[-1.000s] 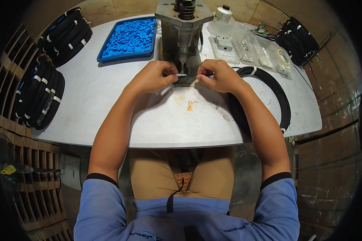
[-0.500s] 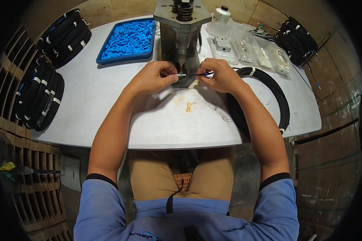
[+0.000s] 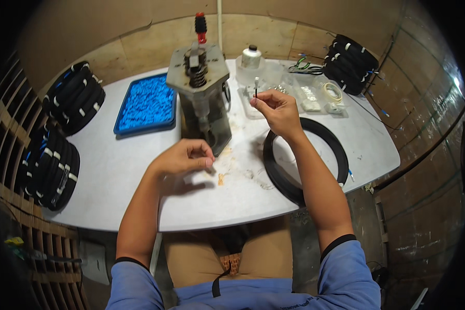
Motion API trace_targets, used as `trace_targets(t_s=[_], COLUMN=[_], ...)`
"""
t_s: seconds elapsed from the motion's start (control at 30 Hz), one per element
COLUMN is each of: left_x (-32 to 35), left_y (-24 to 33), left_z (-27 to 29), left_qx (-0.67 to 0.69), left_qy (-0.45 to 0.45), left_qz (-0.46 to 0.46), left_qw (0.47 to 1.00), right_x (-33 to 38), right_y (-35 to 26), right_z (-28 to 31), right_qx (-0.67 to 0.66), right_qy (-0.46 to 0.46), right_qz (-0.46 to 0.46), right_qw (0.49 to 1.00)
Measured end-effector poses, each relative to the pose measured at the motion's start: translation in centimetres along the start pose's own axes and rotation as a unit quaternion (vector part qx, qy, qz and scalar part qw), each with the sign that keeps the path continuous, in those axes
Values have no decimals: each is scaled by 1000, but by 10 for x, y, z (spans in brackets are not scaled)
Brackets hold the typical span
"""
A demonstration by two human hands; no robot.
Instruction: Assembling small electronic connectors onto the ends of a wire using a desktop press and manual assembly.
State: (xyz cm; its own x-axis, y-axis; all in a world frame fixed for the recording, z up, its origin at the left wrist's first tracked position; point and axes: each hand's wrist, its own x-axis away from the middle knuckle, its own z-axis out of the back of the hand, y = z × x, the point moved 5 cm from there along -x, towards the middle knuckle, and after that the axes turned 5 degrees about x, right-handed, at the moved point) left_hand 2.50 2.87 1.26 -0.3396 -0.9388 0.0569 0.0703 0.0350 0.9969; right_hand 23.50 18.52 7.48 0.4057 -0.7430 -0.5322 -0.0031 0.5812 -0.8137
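Note:
My right hand [image 3: 278,109] is raised to the right of the press, pinching a black cable [image 3: 256,92] between thumb and fingertips. The cable's end points upward and carries a small pale metallic tip [image 3: 257,80]. Below that hand a coil of black cable [image 3: 341,150] lies on the table. My left hand [image 3: 183,157] hovers in front of the press base, thumb and forefinger closed together; whether anything small is between them cannot be seen. Behind it stands the metal bench press [image 3: 197,93], with a spring and a red and black handle on top.
A dark blue tray [image 3: 120,129] of bright blue pieces sits left of the press. Bundled black coils [image 3: 51,170] line the left edge; another stack [image 3: 349,64] stands at back right. A white bottle [image 3: 251,58], pliers [image 3: 307,68] and clear containers [image 3: 310,101] occupy the back right.
The cable end has left the press front, going right and up in my right hand, its tip now upright. My left hand has let go of it. The view has tilted and shifted.

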Motion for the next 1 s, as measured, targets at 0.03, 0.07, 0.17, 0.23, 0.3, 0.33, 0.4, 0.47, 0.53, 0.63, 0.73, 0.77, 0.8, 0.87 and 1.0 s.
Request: trace_targets(t_s=[0.03, 0.07, 0.17, 0.23, 0.3, 0.33, 0.4, 0.47, 0.53, 0.63, 0.73, 0.77, 0.8, 0.87, 1.0], left_x=[-2, -5, -18, -29, -43, -53, -77, -103, -126, -153, -170, -173, -175, -183, -184], left_y=[1, 6, 25, 41, 58, 67, 87, 103, 116, 128, 132, 133, 133, 131, 133], left_z=[-5, -11, -29, -39, -42, -43, -42, -38, -35, -31, -38, -41, -42, -38, -37], left_qx=[-12, -23, -34, -29, -30, -32, -56, -70, -47, -11, -3, -12, -21, -36, -17], left_qy=[-5, -10, -20, -24, -13, 4, 59, 123, 166, 231, 274, 283, 293, 298, 287], left_qz=[-11, -21, -37, -44, -87, -104, -141, -190, -204, -216, -234, -230, -226, -249, -298], left_qw=[1000, 999, 999, 998, 996, 994, 987, 972, 964, 949, 933, 931, 929, 921, 910], right_x=[-2, -6, -17, -26, -36, -41, -50, -54, -53, -53, -52, -51, -50, -49, -45], right_y=[-2, -5, -6, -9, -6, -5, -2, 5, 13, 7, 2, 2, 5, 8, 11], right_z=[5, 10, 26, 37, 43, 47, 57, 59, 54, 50, 52, 52, 52, 51, 44], right_qx=[-58, -56, -136, -138, -141, -142, -170, -174, -208, -194, -180, -176, -175, -208, -225], right_qy=[7, 13, 44, 52, 52, 53, 69, 73, 64, 39, 12, -1, -3, -22, -38], right_qz=[-1, 5, -60, -82, -100, -98, -100, -90, -102, -86, -85, -93, -95, -93, -91], right_qw=[998, 998, 988, 986, 984, 984, 978, 978, 971, 977, 980, 980, 980, 973, 969])
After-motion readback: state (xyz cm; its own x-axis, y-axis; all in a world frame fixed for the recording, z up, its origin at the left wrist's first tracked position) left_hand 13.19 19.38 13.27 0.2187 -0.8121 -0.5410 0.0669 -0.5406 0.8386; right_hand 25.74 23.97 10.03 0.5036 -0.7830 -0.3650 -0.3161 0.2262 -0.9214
